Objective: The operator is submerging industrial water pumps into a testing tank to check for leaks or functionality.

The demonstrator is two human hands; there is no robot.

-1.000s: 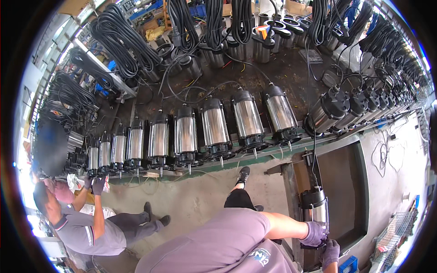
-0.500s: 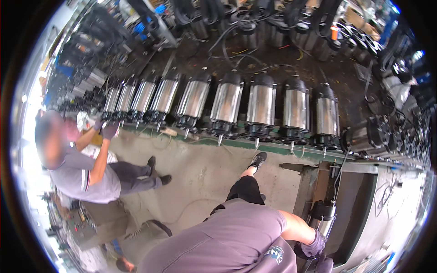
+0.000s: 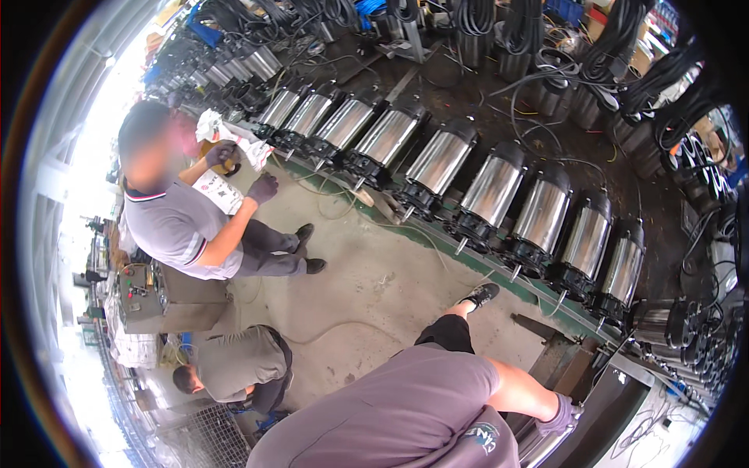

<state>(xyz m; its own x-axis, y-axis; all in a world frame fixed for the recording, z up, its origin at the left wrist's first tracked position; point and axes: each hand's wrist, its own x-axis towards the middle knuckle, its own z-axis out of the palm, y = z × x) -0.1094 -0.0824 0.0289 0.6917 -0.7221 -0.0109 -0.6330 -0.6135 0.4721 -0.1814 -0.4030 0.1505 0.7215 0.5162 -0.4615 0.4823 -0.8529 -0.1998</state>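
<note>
My left arm reaches to the lower right, and my left hand (image 3: 557, 416), in a grey-purple glove, curls over the end of a silver motor (image 3: 548, 444). Its fingers show only in part, and the motor's lower portion runs out of the picture. My right hand is not in view. Ahead, a slanting row of silver motors (image 3: 544, 207) lies on the bench, each with a black end cap and a thin shaft pointing toward me.
At left, a gloved co-worker (image 3: 183, 210) stands beside a white printed bag (image 3: 220, 192). Another person (image 3: 242, 365) bends low near a wire basket (image 3: 204, 437). A hose (image 3: 343, 326) crosses the floor. Coiled black cables (image 3: 523, 31) hang at the back. A metal trough (image 3: 624, 382) stands right.
The view has turned, bringing the bent person into sight and shifting the motor row rightward. My left hand sits farther along the motor; another glove beside it has left view. The co-worker's hands are farther apart.
</note>
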